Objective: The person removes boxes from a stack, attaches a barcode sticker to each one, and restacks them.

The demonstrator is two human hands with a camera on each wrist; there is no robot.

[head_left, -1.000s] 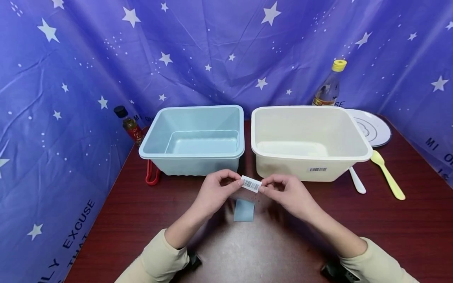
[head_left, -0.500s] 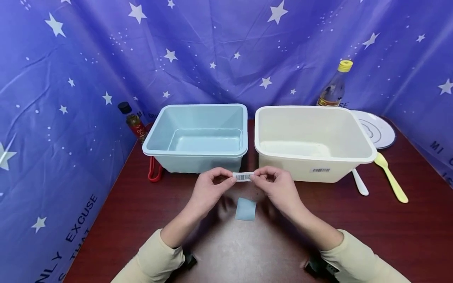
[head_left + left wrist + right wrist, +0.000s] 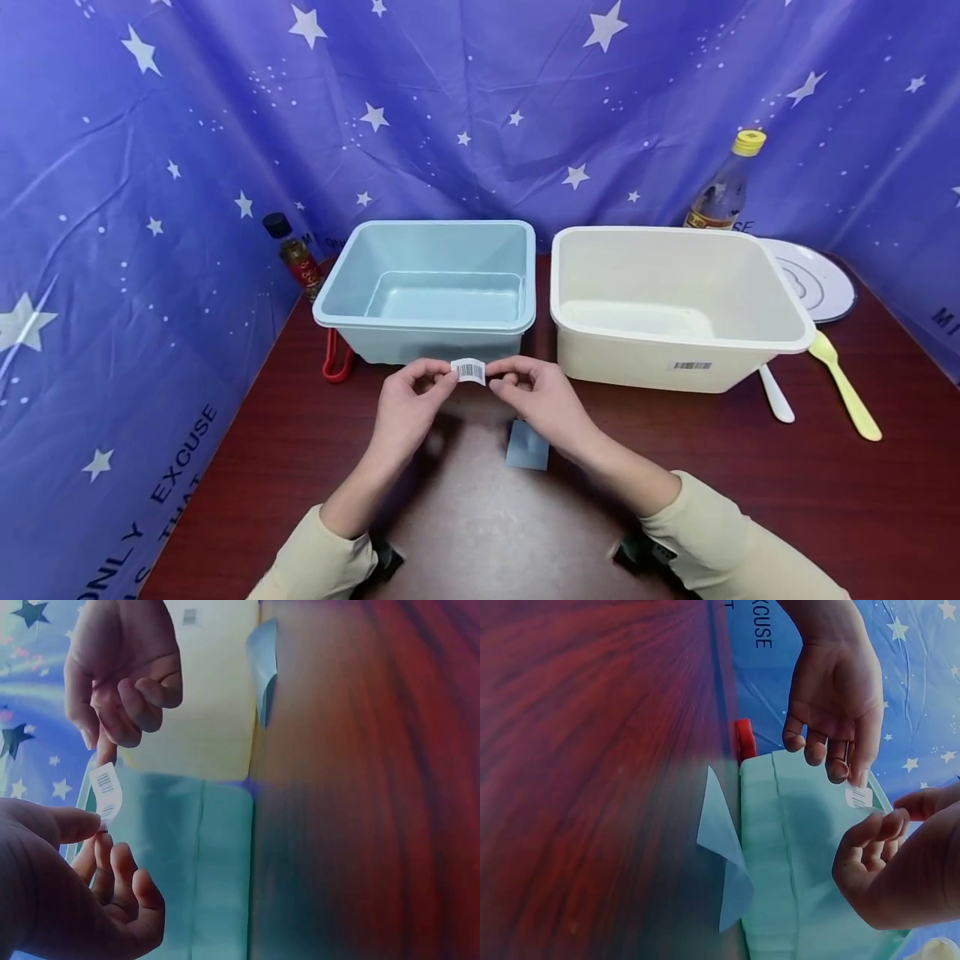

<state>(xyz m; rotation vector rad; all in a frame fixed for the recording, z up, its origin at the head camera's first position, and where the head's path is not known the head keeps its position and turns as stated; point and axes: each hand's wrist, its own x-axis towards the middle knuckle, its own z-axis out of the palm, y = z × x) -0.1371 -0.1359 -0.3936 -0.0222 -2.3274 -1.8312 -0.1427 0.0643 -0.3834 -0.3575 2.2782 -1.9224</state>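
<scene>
A small white barcode sticker [image 3: 468, 371] is held up in front of the blue bin [image 3: 427, 340], its printed side showing in the head view. My left hand [image 3: 405, 408] pinches its left end between thumb and index finger. At the other end, my right hand [image 3: 543, 404] touches the sticker with an extended index fingertip, the thumb apart from it. The sticker bends slightly in the left wrist view. A light blue-grey paper square [image 3: 527, 447] lies on the table below the right hand, curling up in the right wrist view.
A cream bin [image 3: 637, 362] with a barcode label stands right of the blue one. Around them are a sauce bottle [image 3: 300, 262], a red-handled item [image 3: 337, 358], a yellow-capped bottle [image 3: 720, 192], a plate [image 3: 832, 287], a white handle [image 3: 776, 396] and a yellow spoon [image 3: 847, 387].
Both hands have moved left with the sticker, from between the bins to before the blue bin. The right thumb has parted from the sticker. The head view has shifted slightly left.
</scene>
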